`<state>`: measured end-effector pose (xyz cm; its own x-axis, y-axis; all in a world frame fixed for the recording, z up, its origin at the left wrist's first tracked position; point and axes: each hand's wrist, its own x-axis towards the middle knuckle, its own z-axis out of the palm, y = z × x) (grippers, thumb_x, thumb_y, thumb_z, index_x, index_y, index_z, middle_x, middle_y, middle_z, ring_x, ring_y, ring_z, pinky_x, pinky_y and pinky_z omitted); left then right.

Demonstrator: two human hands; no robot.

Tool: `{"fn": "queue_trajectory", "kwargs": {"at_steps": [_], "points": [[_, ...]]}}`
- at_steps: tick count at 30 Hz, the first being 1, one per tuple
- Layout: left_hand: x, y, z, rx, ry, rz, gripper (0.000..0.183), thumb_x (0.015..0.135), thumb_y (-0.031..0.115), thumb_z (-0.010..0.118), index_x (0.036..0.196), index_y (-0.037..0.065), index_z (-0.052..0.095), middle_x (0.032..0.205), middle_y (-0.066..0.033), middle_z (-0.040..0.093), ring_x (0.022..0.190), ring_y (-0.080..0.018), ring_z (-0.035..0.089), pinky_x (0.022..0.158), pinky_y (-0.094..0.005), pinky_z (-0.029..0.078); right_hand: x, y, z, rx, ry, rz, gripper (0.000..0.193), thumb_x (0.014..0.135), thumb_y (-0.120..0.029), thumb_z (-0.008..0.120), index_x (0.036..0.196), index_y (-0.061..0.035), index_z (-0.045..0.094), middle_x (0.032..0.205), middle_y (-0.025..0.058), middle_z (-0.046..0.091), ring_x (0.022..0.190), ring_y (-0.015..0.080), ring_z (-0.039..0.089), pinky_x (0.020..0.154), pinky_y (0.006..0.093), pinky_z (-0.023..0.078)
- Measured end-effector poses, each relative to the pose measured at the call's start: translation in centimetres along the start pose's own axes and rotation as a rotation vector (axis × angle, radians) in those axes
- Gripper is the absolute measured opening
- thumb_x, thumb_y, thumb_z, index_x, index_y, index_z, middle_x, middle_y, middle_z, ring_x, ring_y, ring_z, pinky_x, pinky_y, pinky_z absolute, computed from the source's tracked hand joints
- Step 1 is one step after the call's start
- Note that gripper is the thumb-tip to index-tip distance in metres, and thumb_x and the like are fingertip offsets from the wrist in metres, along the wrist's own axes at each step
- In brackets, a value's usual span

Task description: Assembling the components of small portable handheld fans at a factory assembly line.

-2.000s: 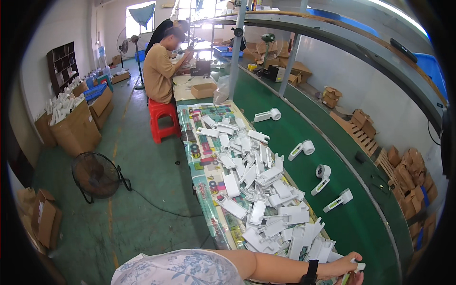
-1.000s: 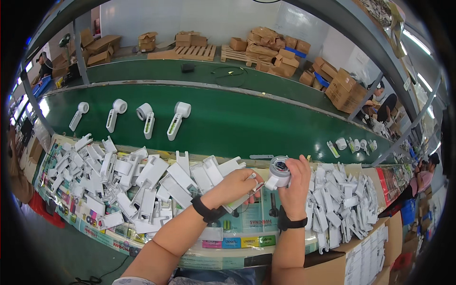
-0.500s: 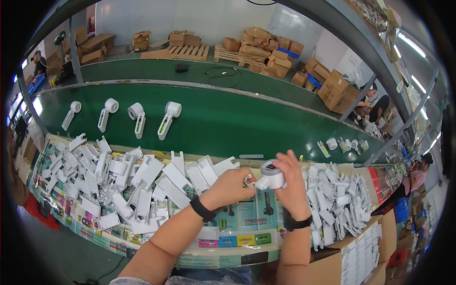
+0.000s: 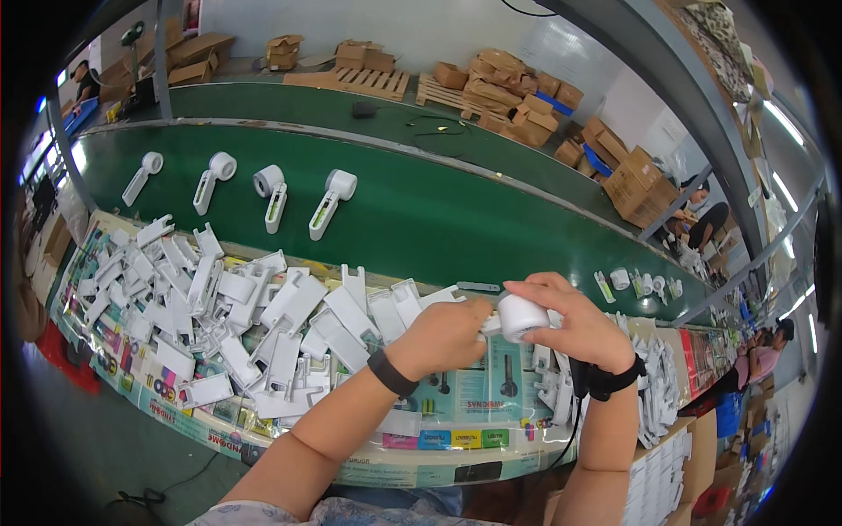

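Note:
Above the near table I hold a white device with a round, drum-like head (image 4: 522, 317) and a narrow handle. My left hand (image 4: 445, 337) is closed round its handle end, most of which the fingers hide. My right hand (image 4: 586, 324) grips the round head, thumb below and fingers over the top. Many loose white plastic handle shells (image 4: 285, 302) are heaped left of my hands. A second heap of white shells (image 4: 653, 377) lies to the right, partly behind my right forearm. Just beyond the device is a thin grey strip (image 4: 478, 286).
Several similar white devices (image 4: 331, 203) with open handles are on the green conveyor belt (image 4: 421, 223). More small parts (image 4: 647, 285) are farther right. A cardboard box (image 4: 699, 456) of white pieces stands at my right. Metal posts (image 4: 163, 70) frame the bench, and a black cord (image 4: 574, 438) hangs by my right wrist.
The device has turned over: its grey open face showed before, now its smooth white side. My right hand has shifted from beside the head to round it. The whole view has swung slightly.

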<state>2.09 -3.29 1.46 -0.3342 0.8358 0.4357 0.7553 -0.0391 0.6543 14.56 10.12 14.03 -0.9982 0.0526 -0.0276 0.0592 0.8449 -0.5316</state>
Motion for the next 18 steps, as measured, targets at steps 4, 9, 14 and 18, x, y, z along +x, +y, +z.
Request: {"fn": "queue_trajectory", "kwargs": {"at_steps": [4,9,14,18], "points": [[-0.4,0.4,-0.4,-0.127,-0.024,0.045,0.027,0.073,0.019,0.055,0.093,0.001,0.051,0.074,-0.0188,0.059,0.068,-0.0363,0.058,0.061,-0.0429,0.046,-0.1,-0.2,-0.4,0.012,-0.057,0.008,0.064,0.068,-0.002,0.065,0.128,-0.0130,0.047,0.115,0.0112,0.045,0.105,0.0247,0.047,0.091,0.0294,0.038],[0.1,0.5,-1.1,-0.190,-0.085,0.020,0.027,0.079,0.019,0.054,0.098,0.000,0.053,0.072,-0.0183,0.060,0.067,-0.0310,0.061,0.060,-0.0381,0.047,0.0,-0.4,-0.7,0.037,-0.032,0.004,0.071,0.067,0.000,0.064,0.133,-0.0116,0.040,0.119,0.0110,0.044,0.108,0.0224,0.046,0.093,0.0296,0.036],[0.4,0.7,-4.0,-0.844,0.067,-0.096,0.024,0.081,0.014,0.055,0.100,0.000,0.055,0.080,-0.0155,0.064,0.067,-0.0241,0.063,0.061,-0.0322,0.049,3.5,2.8,3.7,1.161,0.406,-0.298,0.065,0.082,-0.030,0.063,0.132,0.0007,0.034,0.125,0.0114,0.046,0.113,0.0208,0.047,0.096,0.0342,0.038],[0.8,-0.9,-6.9,-1.406,0.464,-0.166,0.023,0.087,0.012,0.053,0.104,-0.003,0.054,0.095,-0.0143,0.063,0.082,-0.0174,0.063,0.070,-0.0275,0.050,6.8,7.1,11.4,0.640,0.633,0.159,0.017,0.088,-0.019,0.054,0.091,-0.0036,0.060,0.075,0.0023,0.059,0.072,0.0122,0.056,0.062,0.0258,0.046]]}}
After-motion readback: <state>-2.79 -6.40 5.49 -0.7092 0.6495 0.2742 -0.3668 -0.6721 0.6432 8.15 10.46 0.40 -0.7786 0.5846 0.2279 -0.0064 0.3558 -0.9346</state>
